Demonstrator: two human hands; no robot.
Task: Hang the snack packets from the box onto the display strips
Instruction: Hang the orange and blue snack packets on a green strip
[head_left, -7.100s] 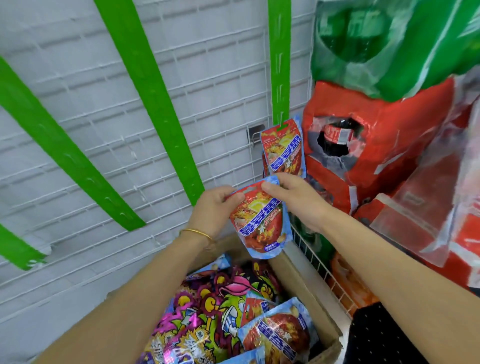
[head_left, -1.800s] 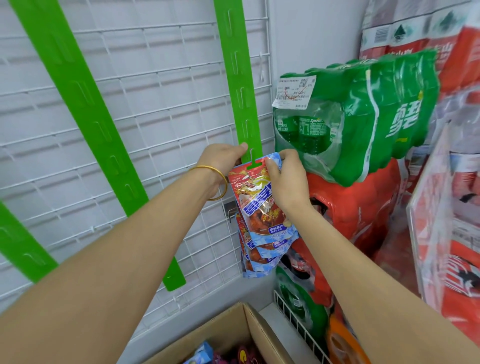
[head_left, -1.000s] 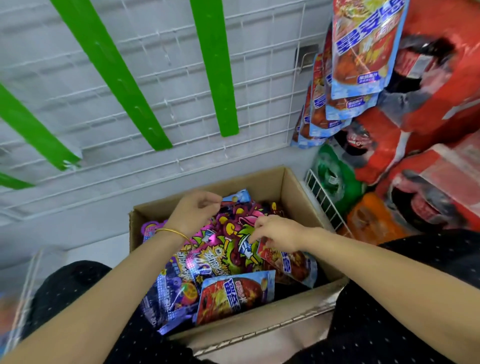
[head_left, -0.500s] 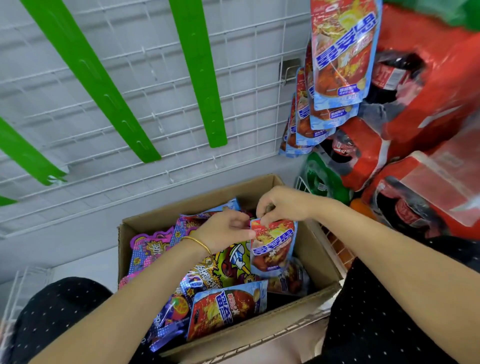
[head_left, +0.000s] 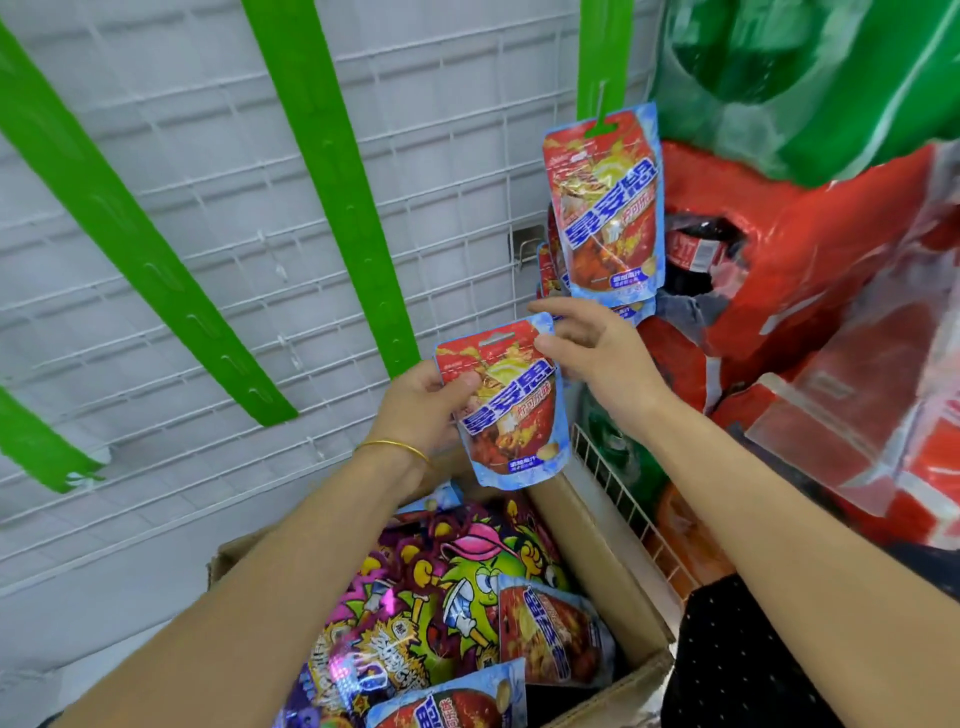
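I hold a red and blue snack packet (head_left: 511, 410) above the cardboard box (head_left: 605, 561). My left hand (head_left: 421, 410) grips its left edge with the thumb on the front. My right hand (head_left: 592, 353) pinches its top right corner. Above it, several matching packets (head_left: 605, 202) hang from the rightmost green display strip (head_left: 600, 57). More red packets (head_left: 550, 644) and purple-green snack packets (head_left: 436, 587) lie in the box.
A white wire grid panel (head_left: 218, 218) carries other green strips (head_left: 332, 171), all bare. Shrink-wrapped red drink packs (head_left: 810, 270) and a green pack (head_left: 800, 78) are stacked at the right. A low wire rack (head_left: 623, 499) stands beside the box.
Both hands have lifted the packet out of the box and up toward the hanging packets. The view has tilted upward with them.
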